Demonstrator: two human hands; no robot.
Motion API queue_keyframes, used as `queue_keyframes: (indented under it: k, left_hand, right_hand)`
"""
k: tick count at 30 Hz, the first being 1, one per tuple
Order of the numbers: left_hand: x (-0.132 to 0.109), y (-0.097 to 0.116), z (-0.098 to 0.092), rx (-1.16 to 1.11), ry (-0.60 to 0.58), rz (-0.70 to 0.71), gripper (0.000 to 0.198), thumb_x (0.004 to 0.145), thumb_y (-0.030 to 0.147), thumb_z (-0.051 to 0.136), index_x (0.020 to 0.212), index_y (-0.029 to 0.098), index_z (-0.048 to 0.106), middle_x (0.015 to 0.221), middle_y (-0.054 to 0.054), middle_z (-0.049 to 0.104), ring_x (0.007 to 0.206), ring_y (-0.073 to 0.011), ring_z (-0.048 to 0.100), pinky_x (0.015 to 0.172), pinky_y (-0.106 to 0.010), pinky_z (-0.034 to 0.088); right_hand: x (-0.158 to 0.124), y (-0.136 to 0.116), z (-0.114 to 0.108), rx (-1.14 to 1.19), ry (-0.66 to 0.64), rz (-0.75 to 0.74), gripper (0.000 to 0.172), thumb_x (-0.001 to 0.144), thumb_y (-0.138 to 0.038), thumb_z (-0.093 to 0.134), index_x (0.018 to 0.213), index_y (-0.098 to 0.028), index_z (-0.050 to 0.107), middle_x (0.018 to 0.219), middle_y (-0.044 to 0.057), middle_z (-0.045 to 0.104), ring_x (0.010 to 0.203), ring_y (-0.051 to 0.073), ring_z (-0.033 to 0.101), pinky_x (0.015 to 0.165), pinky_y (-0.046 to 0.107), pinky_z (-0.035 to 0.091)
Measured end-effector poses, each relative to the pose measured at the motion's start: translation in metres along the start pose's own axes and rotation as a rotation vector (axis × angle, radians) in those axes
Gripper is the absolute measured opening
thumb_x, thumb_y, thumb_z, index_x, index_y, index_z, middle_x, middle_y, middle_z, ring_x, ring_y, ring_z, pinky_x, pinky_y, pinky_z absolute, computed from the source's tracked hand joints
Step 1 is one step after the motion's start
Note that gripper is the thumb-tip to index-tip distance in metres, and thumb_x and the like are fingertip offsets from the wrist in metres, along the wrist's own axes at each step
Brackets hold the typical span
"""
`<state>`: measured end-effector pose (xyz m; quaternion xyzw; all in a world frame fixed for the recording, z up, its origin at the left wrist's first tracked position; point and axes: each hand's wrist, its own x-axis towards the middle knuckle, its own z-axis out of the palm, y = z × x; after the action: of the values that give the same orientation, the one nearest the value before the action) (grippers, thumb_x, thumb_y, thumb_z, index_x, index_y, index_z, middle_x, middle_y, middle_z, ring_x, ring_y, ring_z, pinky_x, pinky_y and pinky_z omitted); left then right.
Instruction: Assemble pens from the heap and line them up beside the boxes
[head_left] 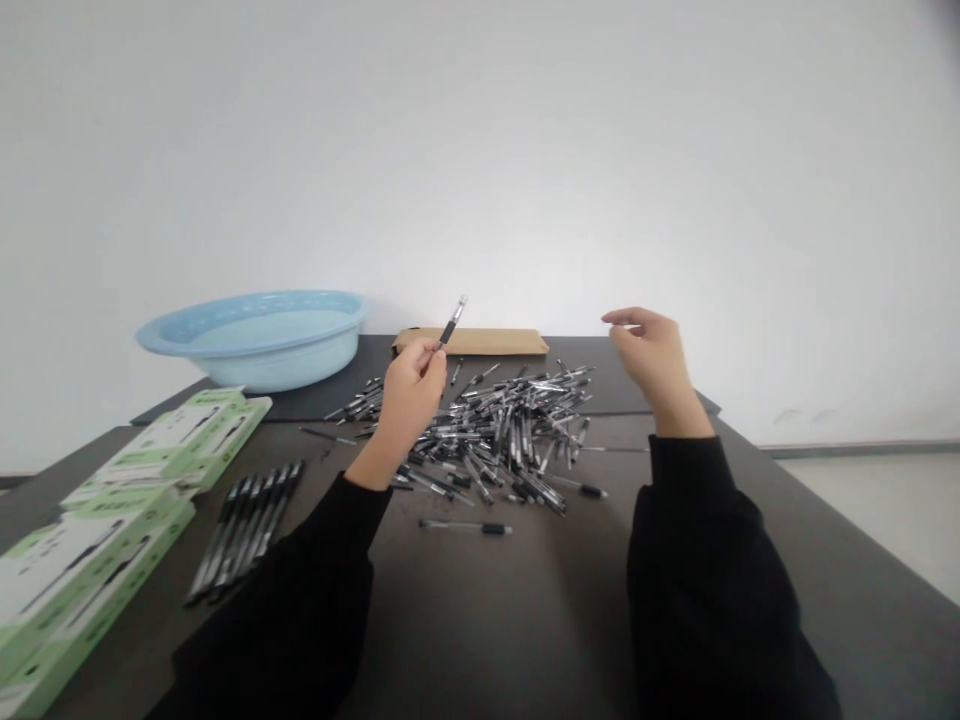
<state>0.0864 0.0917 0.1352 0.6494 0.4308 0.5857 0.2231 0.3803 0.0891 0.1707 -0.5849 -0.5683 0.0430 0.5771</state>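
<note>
The left hand (409,400) pinches one pen (453,320) between thumb and fingers, while the right hand (649,350) is loosely bent with nothing visible in it. The pen's long axis slants up and away to the right, its dark grip just past the left fingertips and its clear end free. The right hand lies to the right of that free end, at about the same height in the view but well apart from it; the axis leans towards that side without pointing straight at the hand.

Below and between the hands, a heap of pens (517,430) lies at many angles on the table (510,620). Nearer the person, a single pen (461,526) lies crosswise, its dark grip to the right. Left of the left forearm, a row of pens (247,525) lies roughly parallel, with green-and-white boxes (97,560) beside it. Farther back are a blue basin (274,362) and a flat brown package (487,342).
</note>
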Motion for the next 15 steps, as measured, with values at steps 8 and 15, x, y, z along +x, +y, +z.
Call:
queue_keyframes:
  k: [8, 15]
  left_hand:
    - [0.002, 0.000, 0.011, 0.025, -0.009, 0.038, 0.012, 0.085, 0.033, 0.053, 0.085, 0.020, 0.056, 0.054, 0.006, 0.048, 0.045, -0.0102, 0.042, 0.044, -0.023, 0.031]
    - [0.024, 0.007, -0.054, 0.041, 0.226, 0.075, 0.006, 0.082, 0.027, 0.059, 0.082, 0.021, 0.057, 0.049, 0.006, 0.047, 0.041, -0.0104, 0.039, 0.043, -0.027, 0.027]
  right_hand:
    - [0.014, 0.037, -0.026, -0.116, 0.105, 0.093, 0.036, 0.068, -0.021, 0.050, 0.093, -0.013, 0.075, 0.078, 0.008, 0.068, 0.051, 0.013, 0.047, 0.056, 0.031, 0.038]
    - [0.002, 0.007, 0.007, -0.134, -0.026, -0.041, 0.031, 0.071, -0.018, 0.048, 0.089, -0.012, 0.073, 0.081, 0.009, 0.068, 0.064, 0.019, 0.056, 0.068, 0.036, 0.046]
